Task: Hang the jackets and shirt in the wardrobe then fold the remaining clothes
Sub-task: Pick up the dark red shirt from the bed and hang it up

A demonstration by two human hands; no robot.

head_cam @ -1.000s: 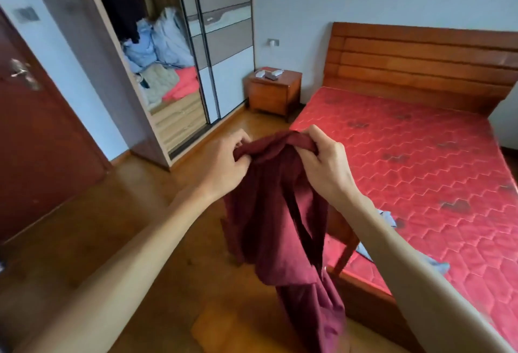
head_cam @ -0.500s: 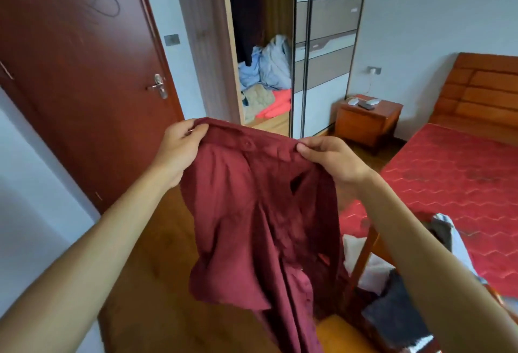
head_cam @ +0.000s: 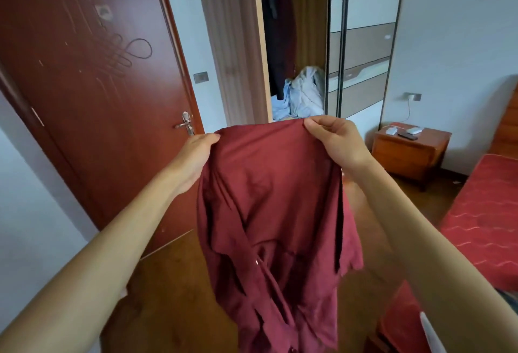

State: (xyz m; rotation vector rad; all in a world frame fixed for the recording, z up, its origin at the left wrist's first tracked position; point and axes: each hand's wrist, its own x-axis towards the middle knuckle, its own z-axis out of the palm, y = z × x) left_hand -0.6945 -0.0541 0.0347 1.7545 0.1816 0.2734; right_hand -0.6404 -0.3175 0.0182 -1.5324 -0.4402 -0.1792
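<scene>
Maroon shirt [head_cam: 269, 198] hangs at frame centre, long axis vertical, top edge pinched by left hand [head_cam: 196, 156] and right hand [head_cam: 336, 145], fingers curled into cloth. Open wardrobe [head_cam: 294, 44] lies directly beyond, upper centre; right hand sits nearer it. No hanger seen.

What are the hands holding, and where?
Both hands, left and right, hold the red shirt by its top edge, one at each upper corner, so it hangs down.
</scene>
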